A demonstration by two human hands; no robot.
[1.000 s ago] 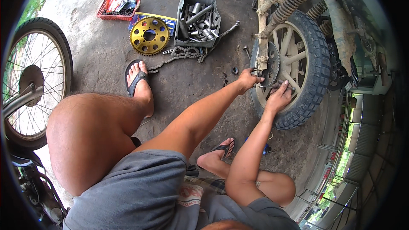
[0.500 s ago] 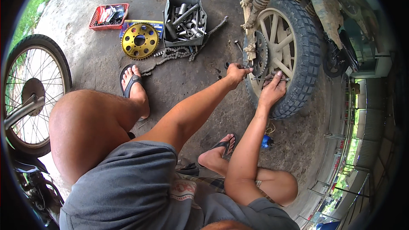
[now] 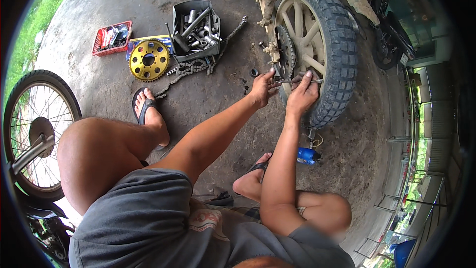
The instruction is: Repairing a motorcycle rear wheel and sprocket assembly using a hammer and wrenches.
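My right hand [image 3: 302, 94] is closed around a thin metal rod [image 3: 285, 81], held level in front of the motorcycle's rear wheel [image 3: 342, 44]. Close to the rod's left end is my left hand [image 3: 261, 88], thumb raised and fingers apart; I see nothing held in it. Just beyond both hands are the dark rear sprocket [image 3: 286, 52] on the wheel and the muddy swingarm [image 3: 270, 34]. The rod's exact kind is too small to make out.
A gold sprocket [image 3: 148, 60] and a loose chain [image 3: 186, 69] lie left of a dark box [image 3: 191, 6] of sockets. Farther left are a red basket [image 3: 111, 52] and a spoked wheel [image 3: 69, 119]. A blue bottle [image 3: 307, 156] lies near my right forearm.
My left fingers have spread and come away from the swingarm end. My right hand still grips the rod. The whole view has shifted, so the floor items sit lower and farther left.
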